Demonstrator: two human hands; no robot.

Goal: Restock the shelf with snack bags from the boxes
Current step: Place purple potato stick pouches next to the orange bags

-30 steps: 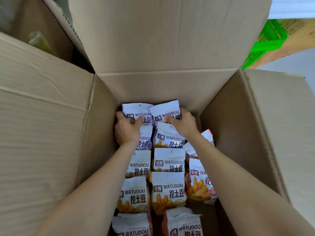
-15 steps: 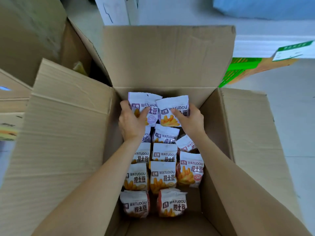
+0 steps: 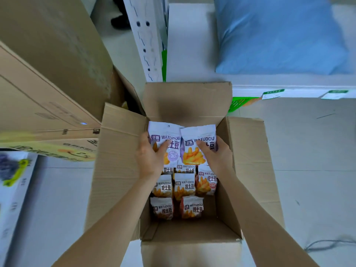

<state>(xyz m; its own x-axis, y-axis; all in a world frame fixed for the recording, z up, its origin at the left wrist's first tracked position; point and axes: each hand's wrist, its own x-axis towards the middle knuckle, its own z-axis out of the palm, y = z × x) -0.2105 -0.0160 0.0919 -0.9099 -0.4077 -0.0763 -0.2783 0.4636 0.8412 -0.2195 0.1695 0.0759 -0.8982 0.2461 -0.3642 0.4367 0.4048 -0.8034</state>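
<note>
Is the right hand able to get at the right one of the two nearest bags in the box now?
Probably yes: the box is open on top and nothing lies over that bag. However, the right hand already grips another bag, so it likely cannot take a second one.

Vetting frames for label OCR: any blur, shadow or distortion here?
Head view: print on the bags in the left hand and right hand is sharp; cartons at the left edge are soft; a dark shadow lies on the box flap; the white upright leans, likely wide-angle distortion.
</note>
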